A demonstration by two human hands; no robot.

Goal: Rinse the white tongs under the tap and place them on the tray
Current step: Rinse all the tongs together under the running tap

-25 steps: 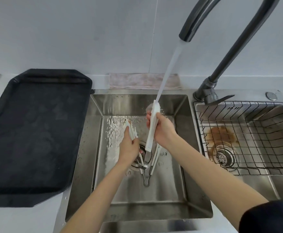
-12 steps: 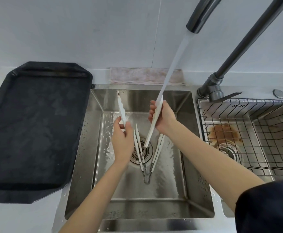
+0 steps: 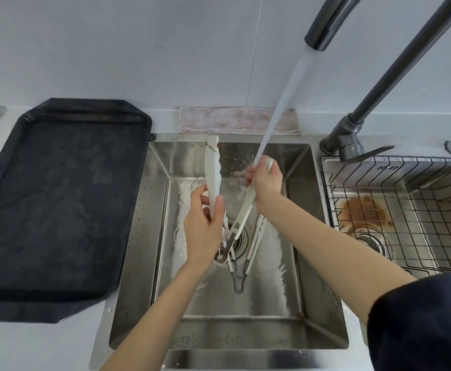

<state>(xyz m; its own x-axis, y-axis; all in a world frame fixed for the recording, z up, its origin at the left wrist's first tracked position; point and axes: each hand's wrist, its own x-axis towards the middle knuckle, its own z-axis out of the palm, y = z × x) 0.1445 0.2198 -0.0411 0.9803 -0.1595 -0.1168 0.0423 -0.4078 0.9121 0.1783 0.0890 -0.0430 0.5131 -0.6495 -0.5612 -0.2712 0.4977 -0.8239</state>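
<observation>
I hold a pair of white tongs (image 3: 213, 172) spread into a V above the sink (image 3: 323, 317). My left hand (image 3: 204, 231) grips the left arm, whose tip carries a brown smear. My right hand (image 3: 265, 183) grips the right arm up near its tip. Water runs from the dark tap (image 3: 323, 30) and lands on my right hand and that arm. A second pair of white tongs (image 3: 256, 239) lies on the sink floor over the drain. The black tray (image 3: 58, 204) sits on the counter to the left of the sink.
A wire basket (image 3: 395, 204) fills the right basin, which has a brown stain near its drain. A stained cloth (image 3: 235, 120) lies behind the sink against the wall. The tap's lever (image 3: 363, 152) juts out at its base.
The tongs I hold have opened wider and risen. My left hand lifted its arm up and leftward, and my right hand slid higher along the other arm, under the stream.
</observation>
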